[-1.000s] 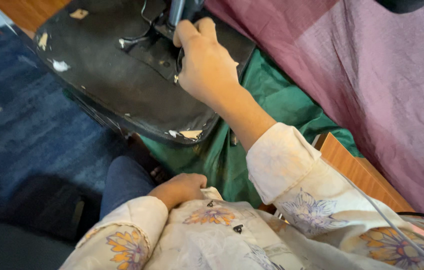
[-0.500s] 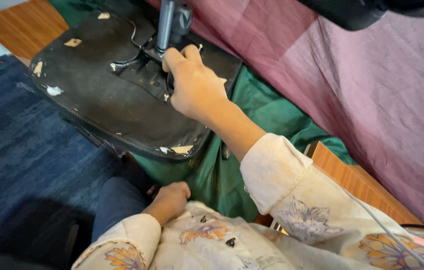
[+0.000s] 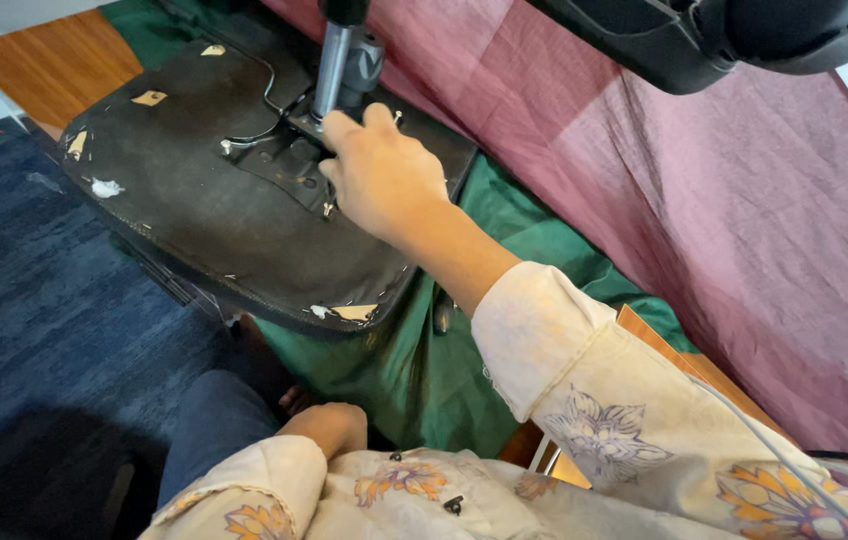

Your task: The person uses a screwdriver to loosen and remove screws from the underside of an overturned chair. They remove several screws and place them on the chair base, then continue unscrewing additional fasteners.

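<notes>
Right hand (image 3: 379, 175) gripping metal post (image 3: 332, 70) base, left hand (image 3: 329, 428) curled in lap

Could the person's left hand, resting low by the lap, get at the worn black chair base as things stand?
Probably yes. The left hand lies just below the worn black chair base, and only hanging green cloth lies between them. The right hand already rests on it.
</notes>
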